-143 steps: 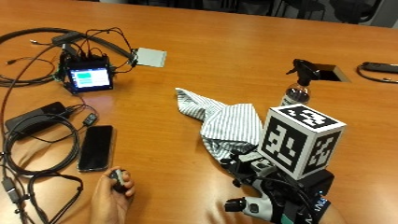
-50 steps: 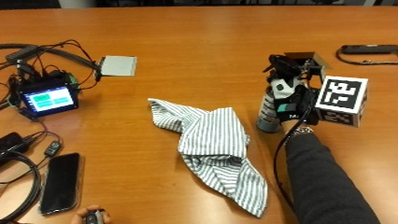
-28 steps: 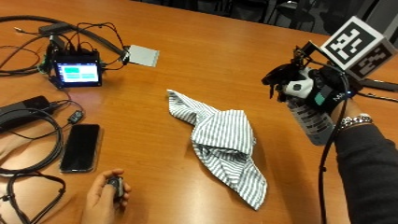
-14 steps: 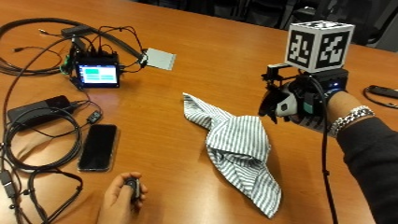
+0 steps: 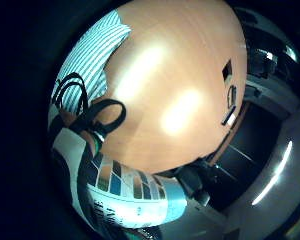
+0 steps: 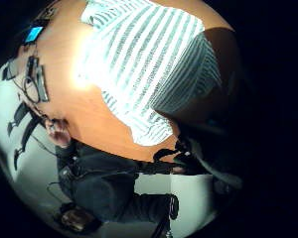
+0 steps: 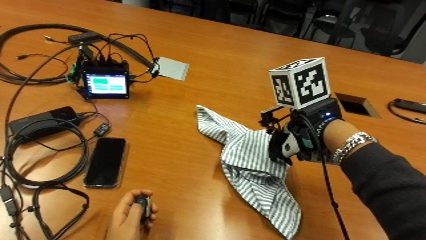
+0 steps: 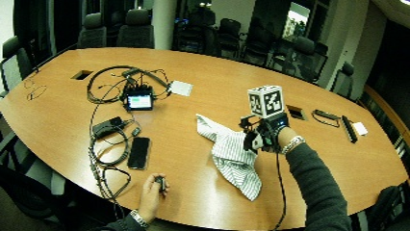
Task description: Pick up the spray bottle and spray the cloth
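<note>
- Outside view: the gloved right hand (image 7: 299, 142) hangs at centre right of the frame, just over the right edge of the striped cloth (image 7: 249, 167), which lies crumpled on the wooden table (image 7: 200, 45). Its fingers (image 7: 278, 147) are curled round something pale that this view mostly hides. At lower left, the bare hand (image 7: 133, 215) holds a small dark object near a phone (image 7: 106, 161), cables and a small lit screen (image 7: 104, 83).
- Wide outside view: the same hand is right of centre, above the cloth, on a large oval table ringed by dark office chairs (image 8: 137, 26) in a dim meeting room.
- Little-finger-side palm view: the spray bottle (image 5: 135, 192), with a patterned label, fills the lower frame close against the palm, so I judge it held; a corner of cloth shows at upper left.
- Thumb-side palm view: cloth spreads across the upper frame, close below the hand.
- Risks, as I judge them: the nozzle's direction cannot be told, so the spray could miss and wet the table or the electronics at left; the bottle might also slip when the trigger is squeezed.
</note>
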`<state>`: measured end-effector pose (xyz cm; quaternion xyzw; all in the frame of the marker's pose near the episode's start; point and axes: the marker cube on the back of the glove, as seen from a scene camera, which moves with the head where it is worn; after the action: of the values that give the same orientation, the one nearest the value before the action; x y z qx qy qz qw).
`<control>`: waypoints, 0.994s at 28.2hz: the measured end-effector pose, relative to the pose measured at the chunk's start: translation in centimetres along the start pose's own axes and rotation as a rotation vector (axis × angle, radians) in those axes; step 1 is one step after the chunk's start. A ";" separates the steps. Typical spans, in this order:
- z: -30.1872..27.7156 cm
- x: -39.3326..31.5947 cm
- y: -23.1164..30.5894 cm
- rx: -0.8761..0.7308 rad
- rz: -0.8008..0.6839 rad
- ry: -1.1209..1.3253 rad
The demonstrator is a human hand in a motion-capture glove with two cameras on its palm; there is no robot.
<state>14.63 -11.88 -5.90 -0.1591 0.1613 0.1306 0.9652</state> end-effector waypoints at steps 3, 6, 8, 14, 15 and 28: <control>-0.1 -0.3 0.0 0.002 -0.011 0.006; -0.9 -0.8 0.3 0.031 -0.042 -0.030; -1.6 -1.4 0.5 0.061 -0.075 -0.073; -5.9 -4.8 1.0 0.219 -0.253 -0.294; -6.7 -5.6 1.0 0.251 -0.289 -0.338; -6.7 -18.8 -4.4 0.655 -0.590 -0.998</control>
<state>-2.99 -21.96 -4.13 0.1846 -0.3240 -0.1369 0.9177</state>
